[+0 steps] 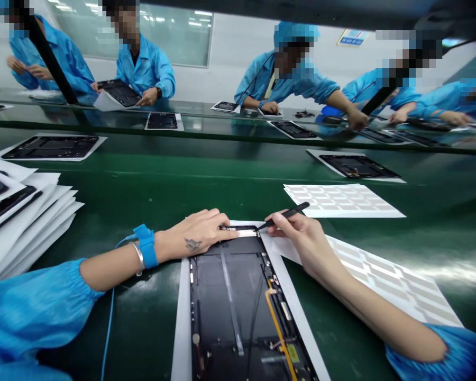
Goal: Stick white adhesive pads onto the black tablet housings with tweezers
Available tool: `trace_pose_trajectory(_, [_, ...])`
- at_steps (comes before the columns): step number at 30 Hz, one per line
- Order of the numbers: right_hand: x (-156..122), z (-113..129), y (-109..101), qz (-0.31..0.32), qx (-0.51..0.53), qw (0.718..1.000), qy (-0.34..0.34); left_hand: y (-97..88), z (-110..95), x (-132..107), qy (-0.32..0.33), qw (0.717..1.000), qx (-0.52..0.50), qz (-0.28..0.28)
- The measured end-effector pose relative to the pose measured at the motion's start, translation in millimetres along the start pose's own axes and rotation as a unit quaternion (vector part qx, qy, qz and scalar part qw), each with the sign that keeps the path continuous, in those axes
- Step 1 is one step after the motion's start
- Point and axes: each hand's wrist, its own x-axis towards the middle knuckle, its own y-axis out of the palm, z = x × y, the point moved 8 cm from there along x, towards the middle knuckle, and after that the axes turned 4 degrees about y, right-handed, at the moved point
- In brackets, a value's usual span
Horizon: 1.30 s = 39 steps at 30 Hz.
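A black tablet housing (230, 286), with cables and small parts inside, lies on a white sheet (180, 328) in front of me. Across its far end runs a white strip (246, 233). My left hand (200, 233) rests over the far left corner, thumb stretched along the strip and the other fingers bent over the edge, partly hidden. Black tweezers (287, 214) are pinched in my right hand (301, 235), their tips touching the strip's right end. A blue wrist strap (146, 246) with a cord is on my left wrist.
Sticker sheets (345, 201) lie on the green bench at right, one partly beneath my right forearm. A stack of housings between white sheets (31, 227) stands at left. More housings (51, 147) lie on the line beyond, where several co-workers in blue (143, 63) sit opposite.
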Motion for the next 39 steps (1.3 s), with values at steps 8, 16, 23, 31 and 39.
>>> trace_pose_trajectory(8, [1,-1,1,0.008,-0.033,0.999,-0.008,-1.5,0,0,0.004,1.0,-0.007,-0.01])
trace_pose_trajectory(16, [7,4,-6,-0.024,0.022,0.999,-0.034,-6.7,-1,5,-0.001,0.999,0.016,0.049])
trace_pose_trajectory(23, [7,8,6,0.058,0.077,0.994,-0.042,-9.8,-7,29,-0.013,0.991,0.084,0.108])
trace_pose_trajectory(31, [-14,18,29,0.112,0.0,0.994,-0.015,-6.9,8,-5,-0.006,0.995,-0.073,-0.073])
trace_pose_trajectory(39, [-13,15,35,0.114,-0.059,0.992,-0.018,-8.7,6,-4,-0.006,0.994,-0.072,-0.086])
